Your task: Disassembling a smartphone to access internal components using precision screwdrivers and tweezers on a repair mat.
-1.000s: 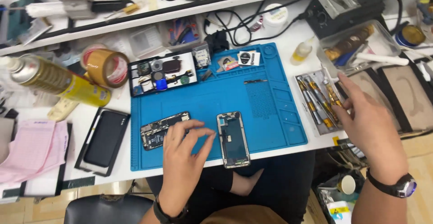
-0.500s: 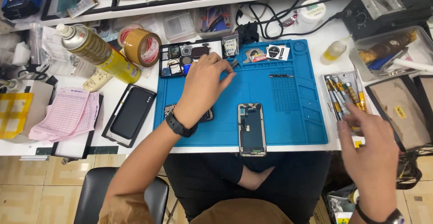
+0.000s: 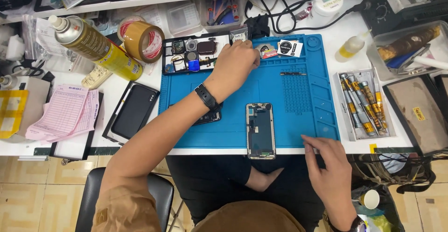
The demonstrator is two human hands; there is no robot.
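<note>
My left hand reaches across the blue work mat to its far edge, fingers curled at the right end of a black parts tray holding small phone parts; whether it grips anything is hidden. My forearm covers most of an opened phone body. A phone display frame lies upright near the mat's front edge. My right hand rests at the mat's front right corner, fingertips touching it, holding nothing I can see.
A tray of screwdrivers sits right of the mat. A black phone, pink paper pad, spray can and tape roll lie left. Cables, a small bottle and bins line the back.
My left hand has gone from the phone body near the front up to the parts tray. My right hand came off the screwdriver tray down to the mat's front right corner.
</note>
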